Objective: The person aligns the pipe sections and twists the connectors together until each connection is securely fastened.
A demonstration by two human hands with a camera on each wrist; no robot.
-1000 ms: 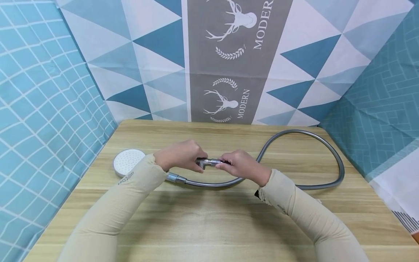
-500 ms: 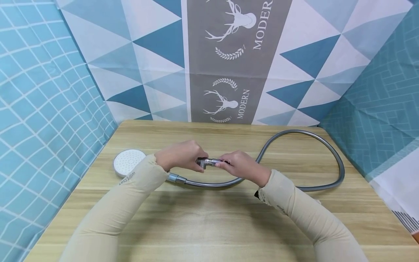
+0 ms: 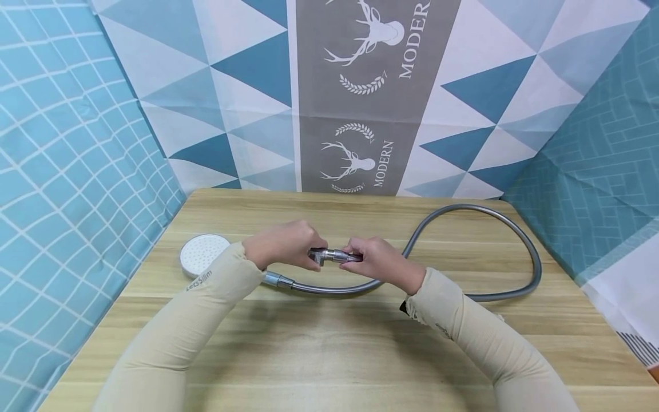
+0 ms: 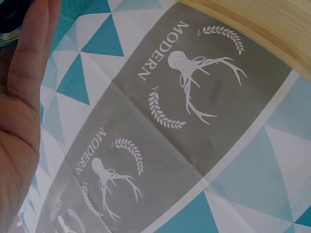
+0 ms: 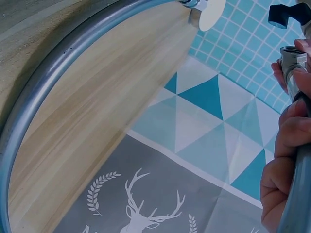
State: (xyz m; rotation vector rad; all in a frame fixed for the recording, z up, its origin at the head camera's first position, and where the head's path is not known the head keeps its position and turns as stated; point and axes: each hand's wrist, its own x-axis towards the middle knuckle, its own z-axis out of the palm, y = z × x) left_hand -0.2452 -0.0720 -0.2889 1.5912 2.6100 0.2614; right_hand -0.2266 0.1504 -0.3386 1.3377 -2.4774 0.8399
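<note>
My left hand [image 3: 288, 243] grips a small chrome angled fitting, like an angle valve [image 3: 320, 255], above the table. In the right wrist view, a threaded opening of the valve [image 5: 293, 54] shows. My right hand [image 3: 378, 260] pinches the hose connector [image 3: 342, 256], which meets the valve's right side end to end. In the right wrist view, my right hand [image 5: 286, 155] is curled round the hose end. My left hand [image 4: 19, 102] partly shows in the left wrist view, with a dark threaded end [image 4: 10, 34] beside it.
A round white shower head [image 3: 201, 254] lies at the left of the wooden table [image 3: 329, 355], partly behind my left sleeve. Its grey metal hose [image 3: 535, 257] loops across to the right. Patterned sheets [image 3: 355, 103] stand behind and at both sides.
My right fingers have shifted slightly on the hose connector, and more of it shows now. My left hand and the valve stay in place.
</note>
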